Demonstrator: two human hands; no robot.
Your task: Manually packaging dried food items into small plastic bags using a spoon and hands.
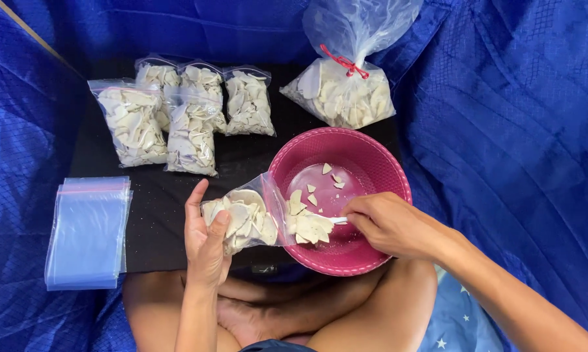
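A small clear zip bag (245, 221), partly filled with pale, flat chips, lies on its side with its open mouth over the near rim of a pink plastic bowl (372, 163). The left hand (206, 241) grips the bag from beneath and behind, thumb pressed on its face and fingers curled round it. The right hand (388, 221) is closed around a white scoop (336, 220), pinching its handle and holding a heap of pale chips (310, 227) at the bag's mouth, just inside the bowl. A few loose chips (329, 176) lie scattered on the bowl's bottom, beyond the right hand.

Beyond the left hand, five filled and sealed zip bags (189, 114) lie in a cluster on a black worktop (157, 215). Beyond the right hand, past the bowl's far rim, stands a larger clear bag (343, 94) of the same chips, its neck tied with a red band (344, 63). Well to the left of the left hand, a stack of empty zip bags (88, 231) rests at the worktop's edge. Blue quilted fabric (502, 130) surrounds the scene, and the person's crossed bare legs (346, 313) show beneath both hands.
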